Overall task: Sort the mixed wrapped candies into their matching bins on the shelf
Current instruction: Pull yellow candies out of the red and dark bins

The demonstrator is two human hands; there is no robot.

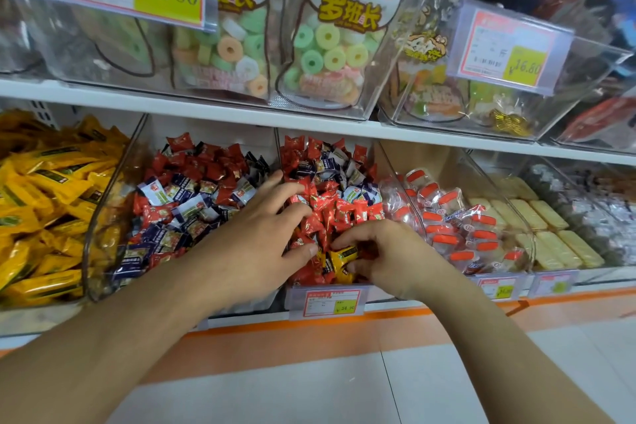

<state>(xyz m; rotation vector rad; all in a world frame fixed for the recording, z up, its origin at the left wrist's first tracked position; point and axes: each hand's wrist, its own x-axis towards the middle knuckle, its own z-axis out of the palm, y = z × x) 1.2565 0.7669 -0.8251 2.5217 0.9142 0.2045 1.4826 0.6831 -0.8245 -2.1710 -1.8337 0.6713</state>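
A clear middle bin (395, 179) on the lower shelf holds mostly red wrapped candies (344, 210) mixed with dark blue-and-white ones (330, 165). Both hands are inside it. My left hand (265, 227) lies spread on the red candies with straight fingers. My right hand (382, 251) pinches a yellow wrapped candy (344, 253) at the bin's front; more yellow wrappers (340, 274) lie beside it. The bin to the left (110, 217) holds mixed red and blue-and-white candies (192, 196). At the far left lies a pile of yellow wrapped candies (44, 203).
Right of the middle bin stand bins of clear packs with orange labels (461, 231), pale biscuit bars (543, 224) and silvery sweets (592, 210). The upper shelf (241, 110) carries bins of ring candy bags (327, 45). Price tags (332, 301) hang on the bin fronts.
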